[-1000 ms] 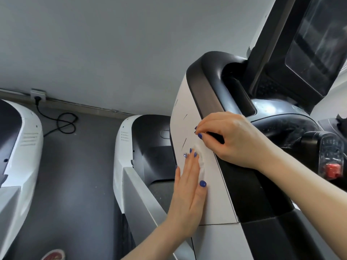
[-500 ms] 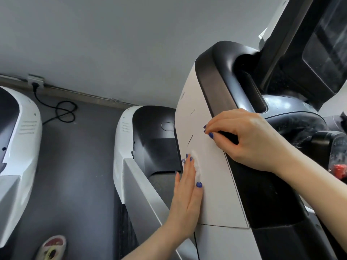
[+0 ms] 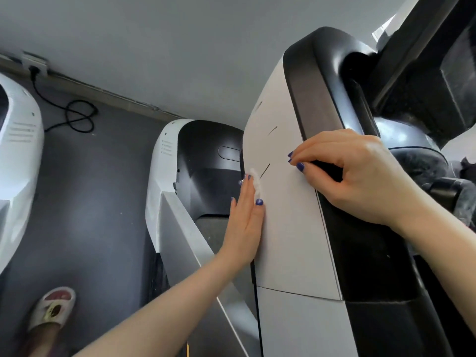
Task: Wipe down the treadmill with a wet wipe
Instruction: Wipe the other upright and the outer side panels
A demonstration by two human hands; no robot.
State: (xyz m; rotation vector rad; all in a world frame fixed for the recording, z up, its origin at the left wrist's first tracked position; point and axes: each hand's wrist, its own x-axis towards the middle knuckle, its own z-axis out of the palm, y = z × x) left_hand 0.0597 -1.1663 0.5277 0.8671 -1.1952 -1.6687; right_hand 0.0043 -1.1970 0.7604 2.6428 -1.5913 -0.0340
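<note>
The wet wipe [image 3: 256, 184] is a small white crumpled wad, mostly hidden, pressed flat against the treadmill's white side panel [image 3: 288, 228] under the straight fingers of the left hand [image 3: 246, 222]. The panel's black top edge is gripped by the right hand [image 3: 355, 173], fingers curled over it. A slippered foot [image 3: 52, 309] is seen on the grey floor [image 3: 98, 202].

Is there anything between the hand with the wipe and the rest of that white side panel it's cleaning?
Nothing visible. The left hand presses the wet wipe flat on the white side panel; the right hand holds the panel's edge, off to the side.
</note>
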